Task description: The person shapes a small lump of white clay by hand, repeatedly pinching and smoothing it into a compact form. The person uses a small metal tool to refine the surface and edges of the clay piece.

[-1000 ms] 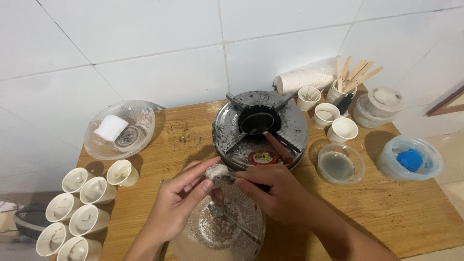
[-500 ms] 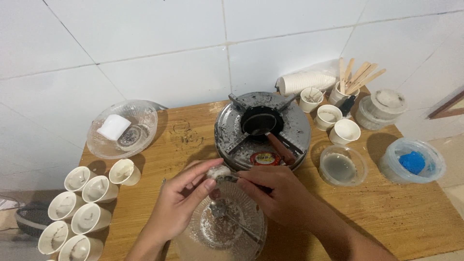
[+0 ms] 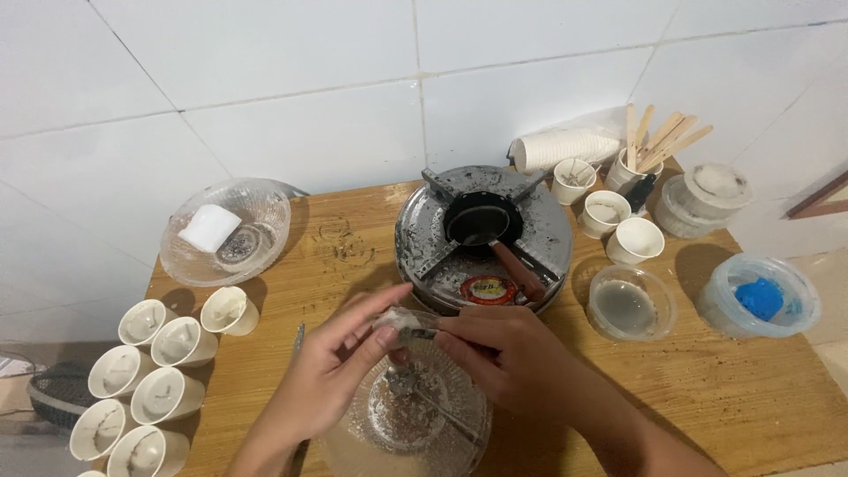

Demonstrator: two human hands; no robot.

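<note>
Both hands meet over the clear glass dish at the front edge of the wooden table. My left hand is pinching a small whitish lump between thumb and fingertips, so it is grasping, not loose. My right hand is closed around a thin metal tool whose tip touches the lump. The lump sits just above the dish rim, near the front of the round gas burner.

Change since a second ago: almost none in the grip. The lump was at the same spot between the same fingers and the hands have barely shifted; only the head view has moved a little. I read that as the scraping or shaping on the lump being ongoing, not finished, and nothing set down.

Around it: a small black pot with a brown handle sits on the burner. A cluster of white paper cups stands at the left edge, well apart from the hands. A glass bowl with a white block sits at back left. At right are a clear tub, a tub with a blue thing in it, and wooden sticks in a cup.
</note>
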